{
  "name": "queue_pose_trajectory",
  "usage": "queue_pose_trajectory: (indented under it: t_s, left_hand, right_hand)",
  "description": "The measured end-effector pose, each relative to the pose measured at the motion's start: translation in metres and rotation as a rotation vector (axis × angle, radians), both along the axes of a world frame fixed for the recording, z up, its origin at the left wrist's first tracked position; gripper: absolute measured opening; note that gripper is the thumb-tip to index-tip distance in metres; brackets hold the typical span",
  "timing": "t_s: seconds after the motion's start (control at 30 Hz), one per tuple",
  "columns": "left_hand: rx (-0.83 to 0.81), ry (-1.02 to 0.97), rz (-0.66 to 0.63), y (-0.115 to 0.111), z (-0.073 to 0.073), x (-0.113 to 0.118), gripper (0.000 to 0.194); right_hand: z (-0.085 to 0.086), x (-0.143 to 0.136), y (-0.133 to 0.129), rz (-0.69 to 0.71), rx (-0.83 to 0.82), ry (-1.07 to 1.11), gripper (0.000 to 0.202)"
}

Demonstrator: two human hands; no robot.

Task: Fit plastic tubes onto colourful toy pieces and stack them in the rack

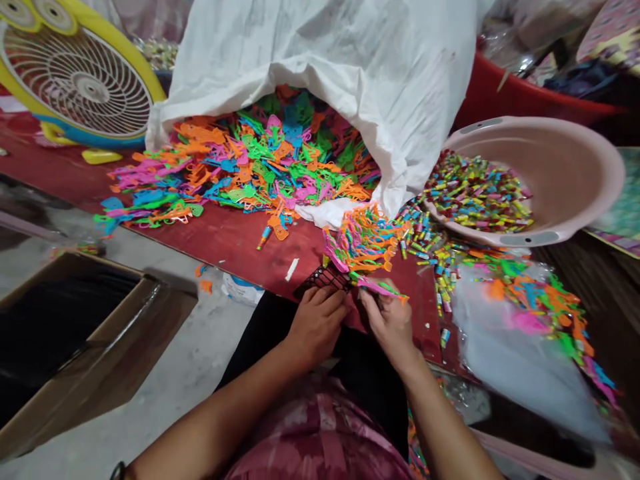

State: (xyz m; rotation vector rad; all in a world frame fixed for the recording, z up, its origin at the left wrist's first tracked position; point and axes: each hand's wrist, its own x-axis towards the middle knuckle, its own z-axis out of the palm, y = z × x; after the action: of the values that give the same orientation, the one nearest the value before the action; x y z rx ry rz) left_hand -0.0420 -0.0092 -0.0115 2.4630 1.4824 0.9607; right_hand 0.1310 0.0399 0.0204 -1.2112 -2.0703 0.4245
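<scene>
My left hand (319, 323) rests with curled fingers on a black plastic grid (327, 276) at the table's front edge. Beside it, my right hand (393, 328) is closed on a pink plastic piece (383, 288) with a green one against it; its far fingers are hidden. Just beyond the grid lies a neat row of coloured plastic pieces (373, 237), mostly orange and pink. A big heap of small swatter-shaped plastic pieces (260, 170) spills from a white sack (325, 40) behind.
A pink basin (575, 180) with many small wrapped tubes (480, 193) stands at the right, and more tubes lie below it. Clear plastic bags (520, 353) lie nearer. At left are a yellow fan (90, 87) and, on the floor, an open cardboard box (145, 320).
</scene>
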Motion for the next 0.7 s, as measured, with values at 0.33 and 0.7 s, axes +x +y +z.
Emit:
queue_pose_trajectory:
  t_s: [0.33,0.7]
  left_hand:
    - [0.007,-0.052,-0.007,0.0,-0.001,-0.002,0.028]
    - [0.0,-0.077,-0.011,0.0,-0.003,-0.003,0.028]
  right_hand:
    - [-0.001,-0.011,-0.005,-0.21,0.038,-0.03,0.026]
    - [-0.005,-0.015,-0.007,-0.219,0.123,-0.127,0.026]
